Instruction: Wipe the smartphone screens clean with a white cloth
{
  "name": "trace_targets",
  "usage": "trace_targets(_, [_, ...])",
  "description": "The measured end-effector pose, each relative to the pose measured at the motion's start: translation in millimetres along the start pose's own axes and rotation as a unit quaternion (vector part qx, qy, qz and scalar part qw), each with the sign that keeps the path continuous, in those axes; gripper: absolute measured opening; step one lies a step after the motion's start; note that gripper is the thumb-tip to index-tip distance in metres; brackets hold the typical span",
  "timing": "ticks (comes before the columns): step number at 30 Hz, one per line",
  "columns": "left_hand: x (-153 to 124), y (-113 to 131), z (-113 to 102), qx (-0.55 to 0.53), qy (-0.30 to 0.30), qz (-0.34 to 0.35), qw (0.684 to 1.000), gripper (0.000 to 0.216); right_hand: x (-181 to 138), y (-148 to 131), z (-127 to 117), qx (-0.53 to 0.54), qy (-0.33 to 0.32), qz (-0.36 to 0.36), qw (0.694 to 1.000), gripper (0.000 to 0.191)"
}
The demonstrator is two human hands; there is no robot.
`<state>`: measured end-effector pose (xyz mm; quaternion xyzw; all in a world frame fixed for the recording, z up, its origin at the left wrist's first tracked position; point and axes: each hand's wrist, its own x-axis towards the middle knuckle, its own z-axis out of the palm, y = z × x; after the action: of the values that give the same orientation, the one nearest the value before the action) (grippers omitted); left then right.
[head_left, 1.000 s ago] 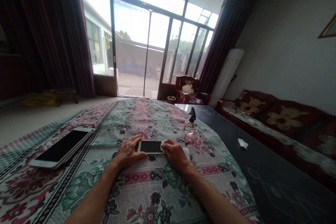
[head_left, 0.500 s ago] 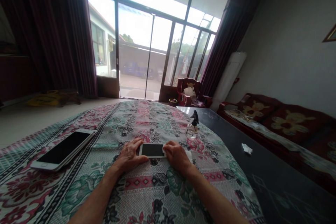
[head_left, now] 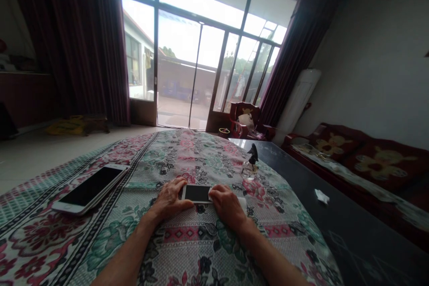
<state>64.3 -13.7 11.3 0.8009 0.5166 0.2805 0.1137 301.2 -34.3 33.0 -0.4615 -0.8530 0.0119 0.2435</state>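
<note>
A small white smartphone (head_left: 197, 193) with a dark screen lies flat on the flowered tablecloth (head_left: 187, 241). My left hand (head_left: 172, 199) holds its left end, thumb at the near edge and fingers at the far edge. At the right end, my right hand (head_left: 228, 203) is closed, fingertips pressing a bit of white tissue on the screen. Something white (head_left: 242, 204) shows from behind that hand; what it is I cannot make out. Beyond stands a clear spray bottle (head_left: 249, 170) with a black trigger head. To the left rests a larger white phone (head_left: 90, 190), screen up.
On the dark table (head_left: 301, 183) to the right lies a crumpled white tissue (head_left: 322, 196). A red sofa (head_left: 378, 161) runs along the right wall. A red chair (head_left: 244, 120) stands near the glass door (head_left: 179, 67), with purple curtains (head_left: 77, 44) at its sides.
The whole view has shifted slightly, so the scene sits a little further right. Both hands keep nearly the same places on the smartphone.
</note>
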Motion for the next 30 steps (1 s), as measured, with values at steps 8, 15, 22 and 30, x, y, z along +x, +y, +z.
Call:
trace_targets(8, [0.4, 0.0, -0.3, -0.002, 0.001, 0.002, 1.000, 0.056, -4.6, -1.0, -2.6, 0.023, -0.005, -0.019, 1.000, 0.020])
trace_targets(15, [2.9, -2.3, 2.0, 0.004, -0.009, -0.011, 1.000, 0.054, 28.0, 5.9, 11.2, 0.001, 0.012, 0.011, 1.000, 0.020])
trace_targets(22, [2.4, -1.3, 0.8, -0.004, -0.004, -0.003, 1.000, 0.054, 13.5, 0.9, 10.6, 0.019, 0.030, 0.000, 0.999, 0.016])
trace_targets(30, [1.3, 0.0, 0.2, -0.004, -0.007, -0.014, 1.000, 0.056, -15.9, 0.7, 5.0, 0.049, 0.057, -0.011, 0.997, 0.017])
